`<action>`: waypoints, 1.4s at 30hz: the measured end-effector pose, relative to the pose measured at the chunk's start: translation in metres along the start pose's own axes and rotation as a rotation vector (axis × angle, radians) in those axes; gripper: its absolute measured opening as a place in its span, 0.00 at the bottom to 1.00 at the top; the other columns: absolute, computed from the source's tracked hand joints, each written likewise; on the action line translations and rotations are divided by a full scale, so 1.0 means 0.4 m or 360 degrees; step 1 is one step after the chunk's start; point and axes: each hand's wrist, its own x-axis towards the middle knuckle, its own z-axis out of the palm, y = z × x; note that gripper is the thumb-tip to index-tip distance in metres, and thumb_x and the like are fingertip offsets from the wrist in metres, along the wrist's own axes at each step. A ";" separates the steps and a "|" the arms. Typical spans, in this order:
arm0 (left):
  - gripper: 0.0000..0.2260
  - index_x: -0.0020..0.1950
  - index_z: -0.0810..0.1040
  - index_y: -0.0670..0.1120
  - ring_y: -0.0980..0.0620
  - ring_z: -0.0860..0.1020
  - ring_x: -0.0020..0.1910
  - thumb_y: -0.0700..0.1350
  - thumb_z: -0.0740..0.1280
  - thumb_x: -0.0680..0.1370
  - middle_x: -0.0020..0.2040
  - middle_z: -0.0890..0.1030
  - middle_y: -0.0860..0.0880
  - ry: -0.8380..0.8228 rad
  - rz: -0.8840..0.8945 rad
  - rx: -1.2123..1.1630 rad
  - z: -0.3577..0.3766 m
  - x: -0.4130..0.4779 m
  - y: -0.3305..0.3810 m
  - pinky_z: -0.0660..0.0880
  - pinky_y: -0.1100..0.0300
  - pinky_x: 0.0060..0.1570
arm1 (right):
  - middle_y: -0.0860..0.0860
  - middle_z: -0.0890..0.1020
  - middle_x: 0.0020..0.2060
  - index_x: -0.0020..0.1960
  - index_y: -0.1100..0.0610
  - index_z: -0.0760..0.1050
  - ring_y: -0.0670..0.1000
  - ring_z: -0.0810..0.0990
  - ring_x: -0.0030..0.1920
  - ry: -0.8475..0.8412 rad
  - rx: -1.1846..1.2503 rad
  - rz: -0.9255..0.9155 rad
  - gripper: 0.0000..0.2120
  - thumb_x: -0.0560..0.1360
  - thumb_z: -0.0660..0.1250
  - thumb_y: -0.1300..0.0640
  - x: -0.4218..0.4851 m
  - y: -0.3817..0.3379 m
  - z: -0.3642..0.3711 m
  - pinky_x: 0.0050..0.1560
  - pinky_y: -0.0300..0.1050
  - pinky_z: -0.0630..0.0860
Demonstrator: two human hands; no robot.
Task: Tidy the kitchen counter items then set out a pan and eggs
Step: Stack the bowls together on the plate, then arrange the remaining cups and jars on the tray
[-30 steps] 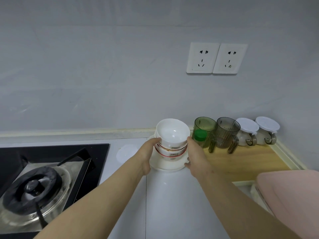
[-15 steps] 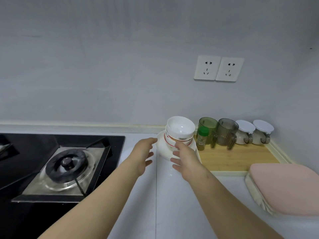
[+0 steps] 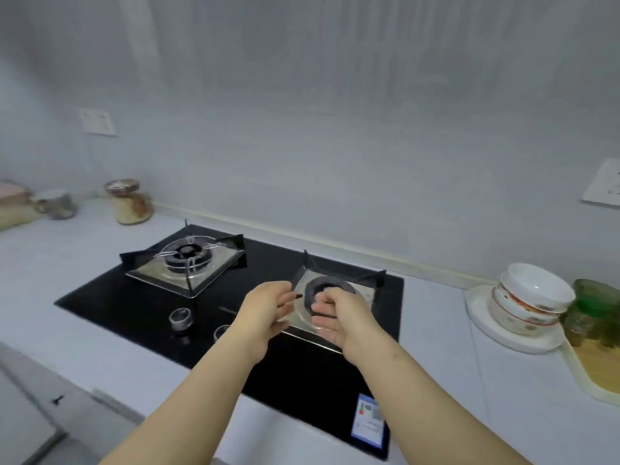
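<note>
Surface (image 3: 436, 333) layout: a black glass hob (image 3: 141, 307) occupies the middle and reaches nearly to the front edge. A strip of bare white surface separates the hob's right edge from a white plate (image 3: 483, 310). A wider bare stretch runs from the hob's left edge toward a jar (image 3: 129, 203) by the back wall.

Left hand (image 3: 265, 307) and right hand (image 3: 339, 317) hover side by side, close together but apart, above the right burner (image 3: 330, 288) and the front half of the hob. Fingers of both hands are loosely curled and grasp nothing. Motion blur hides finer detail.

The stack of bowls (image 3: 533, 297) stands on the plate near the back right of the surface, well apart from the right hand's fingers and to their right. No finger touches it. The stack's long axis is roughly upright and the openings face up. The top bowl sits slightly tilted in the one below.

A green cup (image 3: 597, 293) stands just beside the stack on its right. A wooden cutting board (image 3: 600, 367) lies in front of the cup at the right edge. Two knobs (image 3: 181, 318) sit on the hob in front of the left burner (image 3: 186, 255).
</note>
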 end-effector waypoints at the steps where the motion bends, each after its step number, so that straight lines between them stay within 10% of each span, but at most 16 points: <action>1: 0.09 0.57 0.75 0.47 0.50 0.78 0.53 0.45 0.63 0.77 0.51 0.81 0.49 0.0065 0.0001 -0.0030 -0.085 -0.009 0.009 0.73 0.54 0.54 | 0.54 0.79 0.39 0.51 0.57 0.75 0.53 0.78 0.38 -0.0059 -0.0042 0.0016 0.08 0.78 0.58 0.58 -0.006 0.014 0.083 0.37 0.42 0.73; 22: 0.08 0.56 0.75 0.46 0.51 0.80 0.46 0.45 0.62 0.78 0.47 0.81 0.48 0.0839 0.0027 -0.0305 -1.093 0.058 0.122 0.75 0.58 0.45 | 0.53 0.80 0.46 0.58 0.59 0.75 0.51 0.79 0.43 -0.0770 -0.0409 0.0137 0.11 0.79 0.59 0.58 0.090 0.207 1.136 0.40 0.42 0.75; 42: 0.06 0.54 0.75 0.45 0.52 0.77 0.41 0.45 0.62 0.79 0.42 0.79 0.48 0.0827 0.0021 -0.0206 -1.645 0.713 0.419 0.73 0.59 0.43 | 0.53 0.79 0.43 0.54 0.59 0.74 0.51 0.78 0.41 -0.0641 -0.0380 0.0140 0.08 0.78 0.60 0.58 0.643 0.042 1.812 0.38 0.43 0.73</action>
